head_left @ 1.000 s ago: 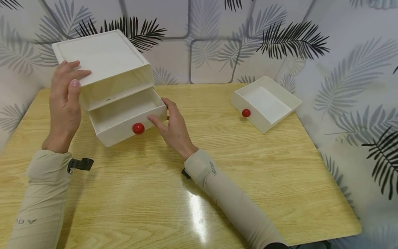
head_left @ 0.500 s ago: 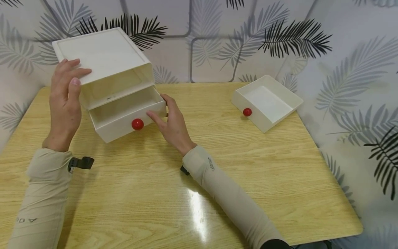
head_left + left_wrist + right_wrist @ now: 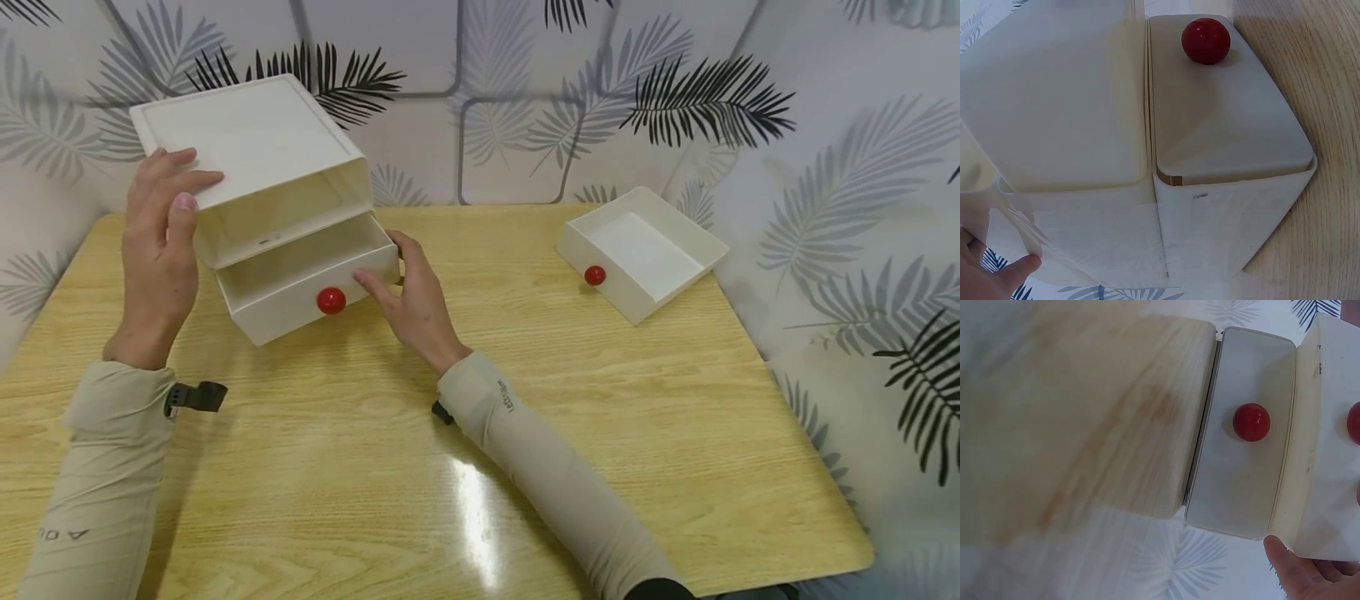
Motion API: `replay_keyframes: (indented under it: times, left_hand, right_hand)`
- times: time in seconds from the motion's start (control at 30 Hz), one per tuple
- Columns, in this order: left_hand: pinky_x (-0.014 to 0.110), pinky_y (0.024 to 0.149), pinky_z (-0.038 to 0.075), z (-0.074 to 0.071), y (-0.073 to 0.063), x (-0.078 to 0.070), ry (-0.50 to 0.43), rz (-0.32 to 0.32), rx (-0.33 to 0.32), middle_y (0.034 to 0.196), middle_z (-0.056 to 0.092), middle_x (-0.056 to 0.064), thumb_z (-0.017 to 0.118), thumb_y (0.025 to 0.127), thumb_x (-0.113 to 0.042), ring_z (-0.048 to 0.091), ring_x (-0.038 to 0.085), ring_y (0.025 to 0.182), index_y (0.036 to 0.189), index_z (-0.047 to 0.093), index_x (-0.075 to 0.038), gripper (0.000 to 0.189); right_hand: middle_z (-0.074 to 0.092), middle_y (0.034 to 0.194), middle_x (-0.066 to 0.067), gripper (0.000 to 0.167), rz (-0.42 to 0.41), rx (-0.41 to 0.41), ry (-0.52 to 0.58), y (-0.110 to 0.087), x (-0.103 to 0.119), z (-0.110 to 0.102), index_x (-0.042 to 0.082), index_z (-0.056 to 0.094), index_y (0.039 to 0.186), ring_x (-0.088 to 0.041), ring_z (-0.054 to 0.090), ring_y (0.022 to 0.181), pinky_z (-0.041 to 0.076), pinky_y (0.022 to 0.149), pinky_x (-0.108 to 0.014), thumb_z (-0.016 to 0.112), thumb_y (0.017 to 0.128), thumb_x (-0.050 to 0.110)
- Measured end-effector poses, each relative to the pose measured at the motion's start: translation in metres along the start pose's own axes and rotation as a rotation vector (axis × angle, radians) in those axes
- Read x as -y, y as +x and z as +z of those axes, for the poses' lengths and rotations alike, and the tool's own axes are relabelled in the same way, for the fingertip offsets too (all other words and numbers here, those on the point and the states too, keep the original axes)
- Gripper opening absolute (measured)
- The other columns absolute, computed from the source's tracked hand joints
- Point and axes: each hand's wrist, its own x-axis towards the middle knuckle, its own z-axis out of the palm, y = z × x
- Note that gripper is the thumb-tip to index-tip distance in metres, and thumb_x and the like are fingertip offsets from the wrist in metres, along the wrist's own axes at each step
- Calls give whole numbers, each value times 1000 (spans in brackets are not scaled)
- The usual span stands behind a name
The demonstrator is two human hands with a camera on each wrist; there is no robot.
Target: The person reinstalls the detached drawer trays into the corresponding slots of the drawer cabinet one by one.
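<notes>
A white plastic drawer cabinet with an uncovered top slot stands tilted at the back left. My left hand rests on its left top edge, fingers fairly straight on the lid. The middle drawer, with a red round knob, is partly pulled out. Its right front corner is pinched by my right hand, thumb on the front face and fingers on the side. In the right wrist view, a lower drawer with its own red knob sits closed in the cabinet; the head view hides it.
A loose white drawer with a red knob lies on the right rear of the wooden table. Leaf-patterned wall covering rises behind the table and along its right side.
The middle drawer has slid slightly inward, and my right hand has moved back a little with it. My left hand keeps its place on the cabinet.
</notes>
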Motion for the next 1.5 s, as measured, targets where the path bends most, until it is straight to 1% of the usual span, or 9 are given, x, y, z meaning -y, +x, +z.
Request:
replay_keyframes:
  times: [0.23, 0.47, 0.7, 0.8, 0.9, 0.97, 1.1, 1.33, 1.5]
  left_hand:
    - [30, 129, 15, 1, 0, 4, 1, 14, 0, 153, 54, 15, 41, 106, -25, 31, 19, 157, 125, 67, 6, 45]
    - [31, 130, 14, 0, 2, 10, 6, 4, 1, 154, 54, 13, 41, 106, -24, 30, 18, 157, 126, 68, 5, 45]
    - [31, 130, 15, 0, 1, 5, 6, 8, 0, 154, 54, 14, 41, 106, -24, 31, 19, 157, 126, 68, 6, 44]
    - [31, 130, 15, 0, 0, 2, 0, 9, 2, 154, 54, 15, 41, 106, -23, 31, 19, 157, 126, 67, 6, 44]
    - [30, 130, 15, 0, 0, 1, 6, 8, 2, 154, 53, 15, 41, 106, -23, 31, 19, 157, 126, 67, 6, 44]
    - [30, 130, 15, 0, 0, 2, 10, 8, 1, 154, 53, 15, 40, 106, -23, 31, 19, 157, 126, 67, 6, 45]
    - [30, 130, 14, -1, 0, 6, 9, 8, 0, 153, 54, 15, 41, 106, -23, 31, 19, 157, 126, 67, 6, 44]
    - [30, 130, 15, 0, 1, 6, 10, 4, -2, 154, 54, 14, 40, 106, -23, 31, 18, 157, 126, 67, 6, 44]
    - [30, 130, 15, 0, 1, 6, 14, 7, -1, 153, 54, 13, 40, 106, -23, 31, 18, 157, 126, 67, 6, 44]
  right_hand:
    - [57, 145, -10, 66, 7, 2, 8, 1, 0, 1, 8, 39, 154, -25, 58, 128, 56, 103, -44, 70, 99, 31]
    - [56, 148, -13, 65, 10, 18, 13, 3, -3, 1, 5, 40, 153, -26, 55, 135, 56, 103, -49, 70, 100, 28]
    - [56, 147, -14, 65, 16, 17, 26, 5, -4, 2, 4, 40, 153, -28, 56, 134, 56, 103, -50, 69, 100, 27]
    - [57, 147, -13, 64, 23, 20, 19, 6, -5, 3, 4, 40, 153, -27, 56, 135, 56, 103, -48, 69, 100, 27]
    - [57, 147, -12, 63, 33, 28, 15, 7, -6, 3, 5, 40, 153, -26, 56, 135, 57, 102, -42, 68, 101, 28]
    - [57, 147, -11, 63, 39, 32, 10, 8, -6, 4, 6, 41, 153, -25, 56, 135, 57, 101, -38, 67, 101, 29]
    - [56, 147, -11, 63, 46, 32, 19, 9, -7, 4, 6, 40, 153, -24, 55, 135, 57, 101, -38, 67, 101, 29]
    - [55, 145, -12, 64, 38, 14, 8, 10, -7, 6, 6, 40, 154, -23, 56, 131, 55, 94, -27, 67, 101, 29]
    - [57, 145, -11, 65, 55, 9, 31, 12, -8, 7, 7, 38, 155, -23, 57, 129, 56, 92, -27, 67, 101, 30]
